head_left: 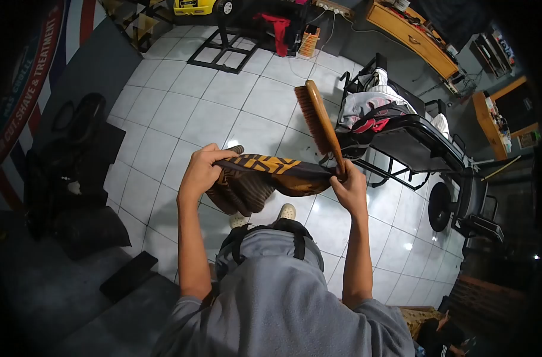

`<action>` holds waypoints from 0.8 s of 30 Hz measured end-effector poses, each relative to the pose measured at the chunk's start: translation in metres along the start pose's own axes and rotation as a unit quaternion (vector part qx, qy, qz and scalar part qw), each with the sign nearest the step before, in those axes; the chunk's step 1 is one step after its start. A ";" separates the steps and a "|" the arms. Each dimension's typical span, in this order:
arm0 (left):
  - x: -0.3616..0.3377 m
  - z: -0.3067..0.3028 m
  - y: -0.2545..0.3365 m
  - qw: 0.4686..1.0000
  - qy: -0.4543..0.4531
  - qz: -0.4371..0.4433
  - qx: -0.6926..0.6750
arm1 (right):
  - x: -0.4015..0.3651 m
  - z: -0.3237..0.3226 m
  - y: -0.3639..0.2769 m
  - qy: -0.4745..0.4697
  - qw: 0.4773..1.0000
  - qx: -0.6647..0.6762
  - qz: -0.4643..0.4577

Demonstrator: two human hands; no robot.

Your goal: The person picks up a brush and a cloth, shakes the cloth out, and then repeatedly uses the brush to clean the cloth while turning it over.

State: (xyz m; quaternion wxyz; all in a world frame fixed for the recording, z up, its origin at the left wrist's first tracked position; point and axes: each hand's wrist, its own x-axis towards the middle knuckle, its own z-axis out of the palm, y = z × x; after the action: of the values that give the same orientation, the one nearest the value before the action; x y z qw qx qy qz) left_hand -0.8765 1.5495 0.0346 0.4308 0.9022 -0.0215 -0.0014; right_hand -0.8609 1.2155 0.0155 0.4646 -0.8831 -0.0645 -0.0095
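My left hand (201, 171) grips one end of a folded cloth (265, 175) patterned in black and orange, held stretched out in front of me. My right hand (349, 187) pinches the cloth's other end and also holds the handle of a wooden brush (318, 116). The brush stands up and away from me, bristles facing left. Part of the cloth hangs down in a fold below my left hand.
A black barber chair (414, 143) with a grey garment draped on it stands to the right. Dark seats (74, 196) sit at the left. White floor tiles (193, 113) lie ahead. Wooden counters (411, 38) line the far right wall.
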 end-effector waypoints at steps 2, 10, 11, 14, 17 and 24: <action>-0.003 0.000 0.000 1.000 -0.006 -0.004 0.007 | 0.001 0.004 -0.003 0.019 0.999 -0.023 -0.023; -0.004 0.023 -0.045 0.996 0.018 0.071 0.049 | -0.008 0.010 -0.035 -0.037 0.987 0.157 -0.016; -0.005 0.027 -0.033 0.999 -0.002 0.035 0.038 | -0.008 0.012 -0.039 -0.041 0.984 0.174 -0.027; -0.003 0.058 0.002 0.994 -0.081 0.065 0.022 | -0.006 0.017 -0.055 -0.069 0.980 0.182 -0.034; -0.002 0.104 0.003 0.984 -0.074 0.160 0.003 | -0.001 0.019 -0.056 -0.089 0.986 0.128 -0.067; 0.004 0.099 0.032 0.972 0.169 0.100 -0.128 | -0.021 0.022 -0.036 -0.136 0.970 0.168 0.115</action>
State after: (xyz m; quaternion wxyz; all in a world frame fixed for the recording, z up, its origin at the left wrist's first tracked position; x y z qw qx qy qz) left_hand -0.8762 1.4524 -0.0026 0.5383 0.8198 -0.0382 0.1917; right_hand -0.8867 1.2513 0.0308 0.5910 -0.7871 -0.0256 0.1750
